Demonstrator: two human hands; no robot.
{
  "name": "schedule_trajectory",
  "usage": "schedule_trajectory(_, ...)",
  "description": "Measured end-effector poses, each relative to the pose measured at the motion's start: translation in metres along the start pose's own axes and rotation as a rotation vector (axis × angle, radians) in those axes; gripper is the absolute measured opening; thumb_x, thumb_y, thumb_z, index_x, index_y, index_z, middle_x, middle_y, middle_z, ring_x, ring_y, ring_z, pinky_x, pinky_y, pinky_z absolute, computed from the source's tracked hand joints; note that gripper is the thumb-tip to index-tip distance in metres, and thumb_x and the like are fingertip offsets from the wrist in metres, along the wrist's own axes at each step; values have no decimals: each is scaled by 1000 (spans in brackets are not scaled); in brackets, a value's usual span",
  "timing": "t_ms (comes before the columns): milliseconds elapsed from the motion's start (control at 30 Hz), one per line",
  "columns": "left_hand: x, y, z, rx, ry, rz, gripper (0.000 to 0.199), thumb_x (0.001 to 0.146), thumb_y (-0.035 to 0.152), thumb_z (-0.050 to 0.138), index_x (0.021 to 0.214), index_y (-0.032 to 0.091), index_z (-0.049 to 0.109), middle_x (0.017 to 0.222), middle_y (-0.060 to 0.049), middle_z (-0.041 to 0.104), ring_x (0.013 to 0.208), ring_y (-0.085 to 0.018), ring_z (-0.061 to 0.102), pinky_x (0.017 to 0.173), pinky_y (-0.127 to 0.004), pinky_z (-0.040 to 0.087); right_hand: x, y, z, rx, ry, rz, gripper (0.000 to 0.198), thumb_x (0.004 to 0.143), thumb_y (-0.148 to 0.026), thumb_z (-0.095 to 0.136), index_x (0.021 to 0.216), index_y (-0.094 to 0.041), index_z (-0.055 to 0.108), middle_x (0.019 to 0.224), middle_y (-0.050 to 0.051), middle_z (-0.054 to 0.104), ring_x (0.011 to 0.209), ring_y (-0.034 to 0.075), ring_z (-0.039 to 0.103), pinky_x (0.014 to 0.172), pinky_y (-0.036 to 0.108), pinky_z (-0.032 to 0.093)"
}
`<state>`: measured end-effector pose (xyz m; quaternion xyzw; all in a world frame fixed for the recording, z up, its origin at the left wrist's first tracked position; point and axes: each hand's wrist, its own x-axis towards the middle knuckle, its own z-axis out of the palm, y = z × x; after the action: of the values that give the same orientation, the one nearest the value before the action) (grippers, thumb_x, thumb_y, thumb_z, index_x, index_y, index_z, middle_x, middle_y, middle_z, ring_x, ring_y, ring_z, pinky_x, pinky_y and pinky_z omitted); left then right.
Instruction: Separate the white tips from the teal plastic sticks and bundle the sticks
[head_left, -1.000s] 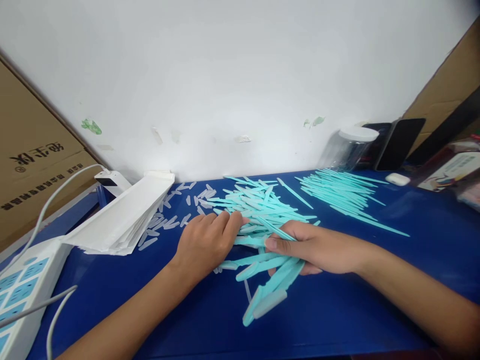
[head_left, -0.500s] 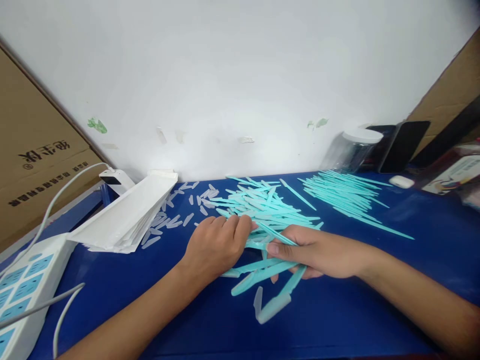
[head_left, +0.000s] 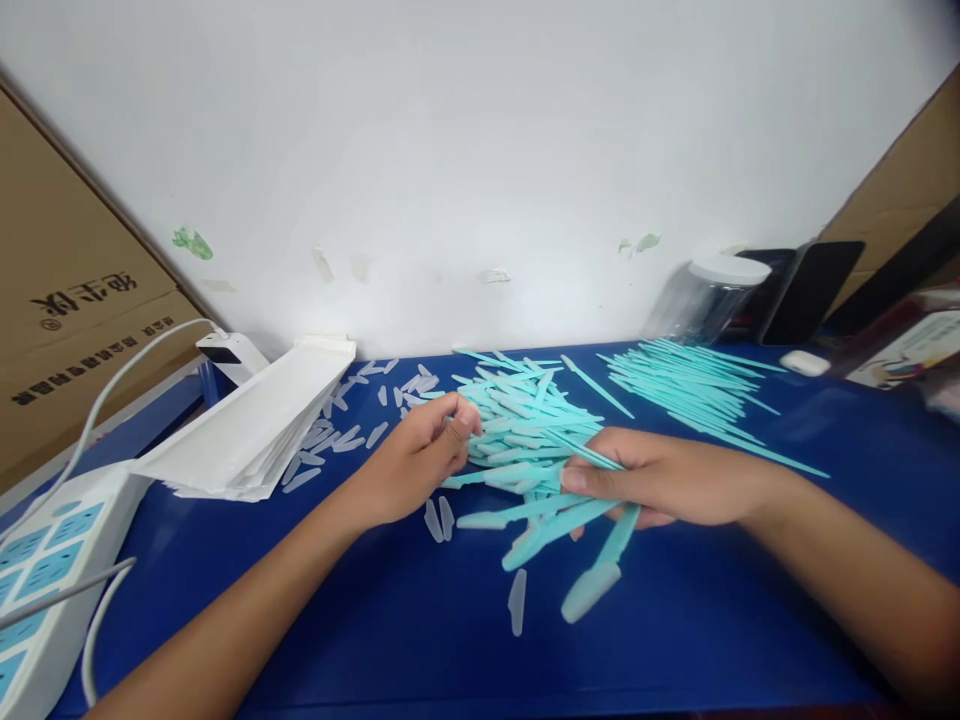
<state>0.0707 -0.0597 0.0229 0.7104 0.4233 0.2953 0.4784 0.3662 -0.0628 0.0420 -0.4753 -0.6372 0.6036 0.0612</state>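
Note:
My right hand (head_left: pixel 637 478) is closed around several teal eyebrow razors (head_left: pixel 555 530), which fan out to the left and toward me; one has a frosted cap over its blade end. My left hand (head_left: pixel 427 450) is curled, thumb against the fingers, at the left side of a loose pile of teal eyebrow razors (head_left: pixel 517 400). Whether anything is inside its fingers is hidden. Two frosted blade caps (head_left: pixel 439 520) lie below the left hand. Another loose cap (head_left: pixel 517 602) lies nearer to me on the blue table (head_left: pixel 420 640).
Loose caps (head_left: pixel 322 440) are scattered left of the pile, beside a stack of white paper sleeves (head_left: pixel 240 430). A neater bunch of teal razors (head_left: pixel 690 385) lies at the right, near a clear jar (head_left: pixel 697 305). A power strip (head_left: pixel 67 570) with cables stands at the left.
My left hand has drawn back slightly left and turned, showing its thumb. The right hand has moved a little right and up with its razors. Two caps now show below the left hand.

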Motion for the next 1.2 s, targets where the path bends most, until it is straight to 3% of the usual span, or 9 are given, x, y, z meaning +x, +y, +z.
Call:
schedule_trajectory(133,-1,-1,3,-184,-124,-71,42,111,63,41,105,24,56,52,11,41,45,-9,28,46,-22,25,2,-2,1,-13,-229,-107,55,92,-72,72,78,-20,64,67,-5,44,62,11,46,55,21,43)
schedule_trajectory(267,-3,0,7,-224,-179,-123,45,110,65,40,106,24,55,49,12,39,42,-9,24,43,-21,22,5,-3,4,-23,-307,-100,61,93,-72,72,69,-20,49,66,-6,42,56,8,41,51,21,39)
schedule_trajectory(433,-9,6,15,-195,-166,-89,47,112,64,36,113,22,58,49,12,39,42,-10,31,46,-23,31,10,2,6,25,-486,-54,57,99,-69,66,81,-15,74,59,-7,45,47,7,37,45,20,30)
schedule_trajectory(567,-13,11,23,-159,-124,-70,51,112,64,31,119,22,60,52,11,36,44,-11,37,48,-23,32,18,11,8,155,-643,-14,56,100,-65,66,90,-12,81,53,-8,42,41,6,30,40,20,24)
schedule_trajectory(800,-13,14,28,-179,-119,-80,53,112,65,30,119,22,60,53,12,30,44,-10,38,47,-23,32,25,14,12,190,-674,-5,57,102,-64,63,93,-11,81,51,-8,42,40,6,29,39,21,23)
schedule_trajectory(1033,-14,20,30,-157,-147,-91,52,113,62,29,120,22,62,50,11,35,44,-10,40,48,-22,32,20,5,12,138,-692,-35,53,108,-54,55,99,-10,84,46,-10,36,38,6,28,42,23,24)
schedule_trajectory(1200,-14,17,28,-130,-167,-99,52,114,61,29,122,23,63,50,10,39,44,-10,39,49,-22,33,23,4,13,142,-711,-10,57,108,-57,55,102,-9,84,46,-10,37,38,7,27,42,24,23)
